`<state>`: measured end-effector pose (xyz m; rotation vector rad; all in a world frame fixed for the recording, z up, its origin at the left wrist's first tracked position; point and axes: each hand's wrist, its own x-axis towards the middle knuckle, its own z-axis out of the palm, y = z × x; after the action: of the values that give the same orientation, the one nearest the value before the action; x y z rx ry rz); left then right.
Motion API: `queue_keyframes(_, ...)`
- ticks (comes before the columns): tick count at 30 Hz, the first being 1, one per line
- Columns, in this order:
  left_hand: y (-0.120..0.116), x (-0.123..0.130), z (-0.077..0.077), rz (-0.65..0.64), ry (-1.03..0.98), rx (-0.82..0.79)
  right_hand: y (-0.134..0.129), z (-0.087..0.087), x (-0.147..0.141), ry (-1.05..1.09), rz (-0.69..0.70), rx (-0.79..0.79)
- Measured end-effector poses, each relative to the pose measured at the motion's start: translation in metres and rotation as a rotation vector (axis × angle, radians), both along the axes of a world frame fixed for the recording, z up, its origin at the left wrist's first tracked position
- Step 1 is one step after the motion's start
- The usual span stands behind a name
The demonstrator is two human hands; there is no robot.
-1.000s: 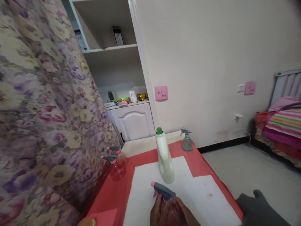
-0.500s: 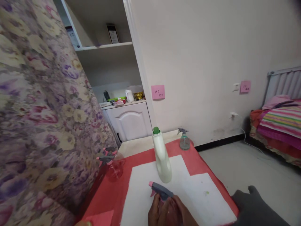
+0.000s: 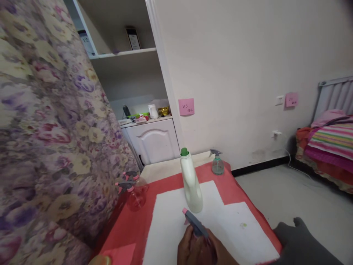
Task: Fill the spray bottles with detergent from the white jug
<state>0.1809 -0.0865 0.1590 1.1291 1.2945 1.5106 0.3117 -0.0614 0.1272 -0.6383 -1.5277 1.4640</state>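
Observation:
My left hand [image 3: 188, 247] and my right hand [image 3: 218, 247] are wrapped round a pink spray bottle with a grey trigger head [image 3: 196, 223], low in the view. The head's pink nozzle points up and left. Just beyond it, a pale green bottle [image 3: 192, 184] with a green piece in its mouth stands upright on the white sheet [image 3: 165, 221]. Two pink spray bottles with grey heads, one in front [image 3: 136, 198] and one behind [image 3: 141, 182], stand at the left on the red cloth. A clear greenish spray bottle [image 3: 217, 166] stands at the back right.
The table has a red cloth [image 3: 121, 228] on it. A floral curtain [image 3: 55, 147] hangs at the left, beside shelves and a white cabinet [image 3: 154, 141]. A round object [image 3: 100, 260] lies at the lower left edge. At the right are a grey shape [image 3: 300, 243] and a bed [image 3: 331, 140].
The held spray bottle has turned, its nozzle now higher and further right, and both hands have shifted slightly right with it. The whole view has shifted a little.

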Motion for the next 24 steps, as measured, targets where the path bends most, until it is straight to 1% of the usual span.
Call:
queue_keyframes(3, 0.001, 0.008, 0.000, 0.091, 0.007, 0.028, -0.003, -0.007, -0.009, 0.029, -0.122, 0.007)
queue_keyframes(5, 0.000, 0.010, 0.004, 0.087, -0.010, 0.051, -0.003, -0.014, -0.015, 0.078, -0.180, 0.029)
queue_keyframes(7, -0.001, 0.009, 0.009, 0.044, -0.047, 0.038, -0.002, -0.019, -0.018, 0.118, -0.173, 0.048)
queue_keyframes(11, -0.004, 0.000, 0.015, -0.036, -0.052, -0.009, 0.001, -0.021, -0.014, 0.104, -0.079, 0.036)
queue_keyframes(15, -0.005, -0.003, 0.020, -0.075, -0.049, -0.005, 0.000, -0.020, -0.007, 0.040, -0.024, -0.024)
queue_keyframes(17, -0.004, -0.002, 0.022, -0.065, -0.084, -0.005, -0.001, -0.020, -0.005, 0.021, -0.005, -0.027)
queue_keyframes(20, -0.003, 0.000, 0.022, -0.016, -0.139, -0.006, -0.001, -0.022, -0.006, 0.021, -0.025, 0.012)
queue_keyframes(22, -0.002, 0.001, 0.020, -0.004, -0.154, -0.024, -0.002, -0.025, -0.009, 0.027, -0.071, 0.043)
queue_keyframes(24, -0.002, 0.000, 0.017, 0.008, -0.152, -0.033, -0.003, -0.028, -0.011, 0.017, -0.132, 0.040)
